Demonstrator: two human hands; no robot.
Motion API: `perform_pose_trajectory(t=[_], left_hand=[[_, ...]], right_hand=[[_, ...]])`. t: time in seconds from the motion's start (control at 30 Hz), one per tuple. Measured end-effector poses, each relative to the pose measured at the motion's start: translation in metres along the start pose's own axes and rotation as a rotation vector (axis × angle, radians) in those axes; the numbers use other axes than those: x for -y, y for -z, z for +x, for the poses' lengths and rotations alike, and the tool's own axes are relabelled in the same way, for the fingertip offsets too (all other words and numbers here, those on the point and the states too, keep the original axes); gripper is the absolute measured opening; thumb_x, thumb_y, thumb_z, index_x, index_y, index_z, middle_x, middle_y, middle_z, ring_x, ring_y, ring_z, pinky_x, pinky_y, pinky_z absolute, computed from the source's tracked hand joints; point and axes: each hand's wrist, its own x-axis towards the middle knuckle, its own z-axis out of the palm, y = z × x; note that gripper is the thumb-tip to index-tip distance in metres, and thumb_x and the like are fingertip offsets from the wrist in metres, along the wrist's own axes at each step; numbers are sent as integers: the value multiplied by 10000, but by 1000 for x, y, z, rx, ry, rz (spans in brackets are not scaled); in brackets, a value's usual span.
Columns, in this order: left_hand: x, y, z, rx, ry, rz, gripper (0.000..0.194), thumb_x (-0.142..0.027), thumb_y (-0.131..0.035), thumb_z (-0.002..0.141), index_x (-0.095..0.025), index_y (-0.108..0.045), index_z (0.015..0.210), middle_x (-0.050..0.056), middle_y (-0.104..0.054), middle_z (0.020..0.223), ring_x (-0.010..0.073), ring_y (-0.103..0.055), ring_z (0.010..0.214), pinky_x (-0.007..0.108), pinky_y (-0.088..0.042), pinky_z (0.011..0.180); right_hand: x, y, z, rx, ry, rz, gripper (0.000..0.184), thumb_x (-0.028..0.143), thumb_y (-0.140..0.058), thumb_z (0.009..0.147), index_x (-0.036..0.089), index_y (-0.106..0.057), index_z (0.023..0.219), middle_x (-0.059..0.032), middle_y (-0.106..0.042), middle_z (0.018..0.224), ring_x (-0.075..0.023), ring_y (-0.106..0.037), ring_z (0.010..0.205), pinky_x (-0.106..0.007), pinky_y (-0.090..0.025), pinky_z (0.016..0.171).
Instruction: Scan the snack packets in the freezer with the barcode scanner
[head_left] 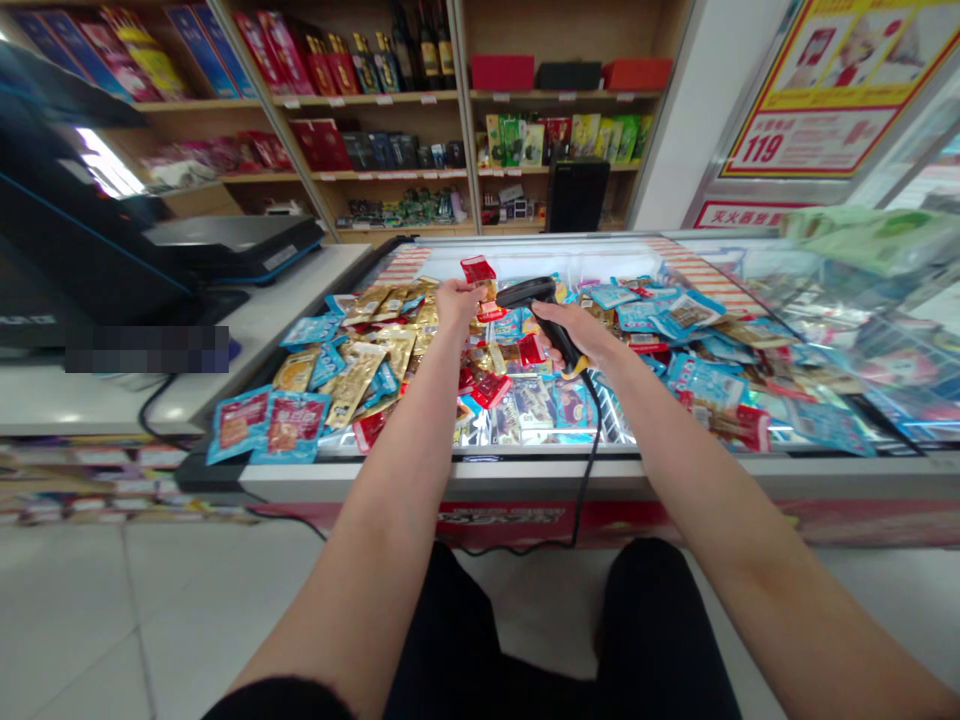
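Observation:
My right hand (577,335) is wrapped round the grip of a black barcode scanner (536,295), whose head points left. A black cord (589,455) runs from its yellow-trimmed base down over the freezer's front edge. Just left of the scanner head, my left hand (459,305) pinches a small red snack packet (478,268), held up above the pile. Below both hands, gold packets (356,385), blue packets (705,380) and red packets (491,388) lie scattered on the glass top of a chest freezer (592,253).
On the left, a counter (289,320) carries a weighing scale (240,245) and a dark machine (67,220). Shelves (367,100) with boxes and bottles stand behind the freezer. A pale green bag (870,240) rests at the right. My knees (652,620) are close to the freezer front.

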Motion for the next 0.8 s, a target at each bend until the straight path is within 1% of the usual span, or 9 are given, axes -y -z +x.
perform_pose_trajectory(t=[0.23, 0.4, 0.5, 0.6, 0.7, 0.8], left_hand=[[0, 0, 0, 5, -28, 7, 227, -134, -693, 621, -189, -474, 647, -69, -472, 551, 81, -457, 493, 203, -376, 508], [3, -1, 2, 8, -35, 4, 213, -149, -684, 614, -187, -479, 656, -74, -471, 544, 75, -450, 495, 193, -381, 519], [6, -4, 2, 22, -39, -11, 201, -158, -688, 609, -182, -494, 660, -66, -497, 564, 75, -467, 519, 189, -389, 538], [7, -7, -2, 40, -33, -27, 180, -120, -669, 597, -178, -514, 666, -61, -508, 563, 81, -487, 531, 190, -391, 543], [5, -11, -9, 100, 36, -33, 173, -65, -637, 576, -170, -547, 681, -55, -515, 540, 95, -507, 521, 206, -409, 545], [-2, -19, -18, 210, 109, -15, 179, -31, -636, 555, -158, -583, 669, -51, -505, 502, 103, -510, 498, 224, -426, 547]], right_hand=[[-1, 1, -1, 4, -7, -7, 334, 477, -602, 912, 204, -482, 762, 29, -529, 496, -105, -465, 336, -213, -389, 292], [-2, 2, -2, 6, 0, 8, 337, 478, -615, 904, 197, -491, 765, 29, -533, 501, -102, -468, 339, -205, -382, 293], [-3, 2, -2, -29, 3, 21, 333, 452, -604, 916, 190, -492, 743, 20, -538, 497, -98, -465, 334, -202, -383, 298], [-3, 3, -2, -90, -1, 31, 339, 442, -595, 924, 190, -486, 726, 16, -538, 484, -100, -459, 324, -207, -385, 300], [-1, 9, -5, -159, 6, 78, 293, 417, -574, 939, 190, -508, 765, 17, -548, 494, -107, -465, 326, -215, -385, 300], [1, 20, -13, -238, 26, 122, 272, 403, -569, 940, 188, -524, 780, 14, -552, 497, -111, -472, 333, -217, -389, 303]])
